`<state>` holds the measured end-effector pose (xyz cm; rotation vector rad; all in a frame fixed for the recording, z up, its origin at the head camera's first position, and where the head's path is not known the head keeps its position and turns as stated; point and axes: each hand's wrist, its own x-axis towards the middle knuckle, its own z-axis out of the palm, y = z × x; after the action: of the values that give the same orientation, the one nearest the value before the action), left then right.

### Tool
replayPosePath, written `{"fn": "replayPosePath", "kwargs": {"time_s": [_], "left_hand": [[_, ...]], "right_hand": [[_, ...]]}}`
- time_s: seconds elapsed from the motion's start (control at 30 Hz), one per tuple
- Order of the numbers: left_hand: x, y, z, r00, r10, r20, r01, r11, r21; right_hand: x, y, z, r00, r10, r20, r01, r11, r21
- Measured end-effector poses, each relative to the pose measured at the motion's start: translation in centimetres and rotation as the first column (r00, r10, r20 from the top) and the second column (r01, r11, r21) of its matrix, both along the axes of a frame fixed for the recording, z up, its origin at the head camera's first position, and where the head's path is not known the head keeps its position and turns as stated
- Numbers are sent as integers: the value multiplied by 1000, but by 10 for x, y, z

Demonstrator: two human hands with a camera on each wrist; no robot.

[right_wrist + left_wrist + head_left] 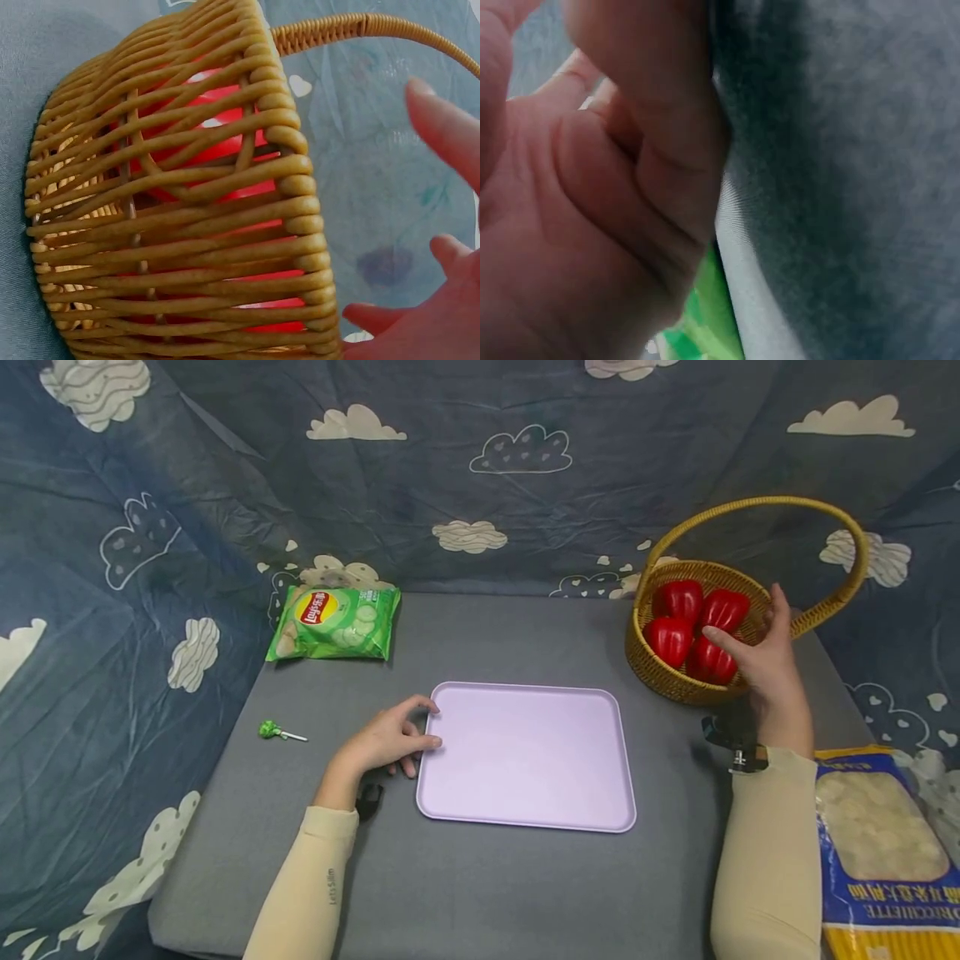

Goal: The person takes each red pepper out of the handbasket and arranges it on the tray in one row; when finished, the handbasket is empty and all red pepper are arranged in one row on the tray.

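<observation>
A cream sleeve (768, 860) reaches across the foreground, right of the lavender tray (525, 756), overlapping the edge of a blue-and-yellow orecchiette bag (881, 827) farther out on that side. The person's right hand (767, 664), thumb and fingers spread and gripping nothing, hangs over the near right rim of a wicker basket (678, 683) beyond the tray's right end. Four red peppers (669, 639) sit inside, one partly covered by the thumb; the woven wall stands around them, and the tall handle (750, 503) arches up behind the hand. The left hand (386, 739) touches the tray's left rim, fingers loosely bent, without a grip. Left of the tray lies a green lollipop (268, 729); beyond its left end, a green chip bag (345, 625) rests against the cloud-print cloth (420, 485).
</observation>
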<state>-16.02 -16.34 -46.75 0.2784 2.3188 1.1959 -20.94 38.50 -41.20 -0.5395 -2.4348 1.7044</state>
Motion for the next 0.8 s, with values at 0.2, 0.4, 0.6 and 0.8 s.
{"fn": "replayPosePath", "kwargs": {"time_s": [0.2, 0.4, 0.6, 0.8], "left_hand": [[1, -6, -6, 994, -39, 101, 31, 997, 73], [2, -8, -8, 988, -50, 145, 36, 994, 101], [2, -7, -8, 986, -49, 161, 34, 995, 94], [3, -7, -7, 985, -34, 169, 20, 996, 85]], "right_hand": [[-4, 6, 3, 994, 32, 105, -31, 999, -16], [-10, 9, 5, 981, 74, 179, -65, 996, -52], [-15, 12, 2, 972, 75, 225, -68, 997, -39], [-17, 13, 0, 968, 106, 229, -102, 994, -28]]}}
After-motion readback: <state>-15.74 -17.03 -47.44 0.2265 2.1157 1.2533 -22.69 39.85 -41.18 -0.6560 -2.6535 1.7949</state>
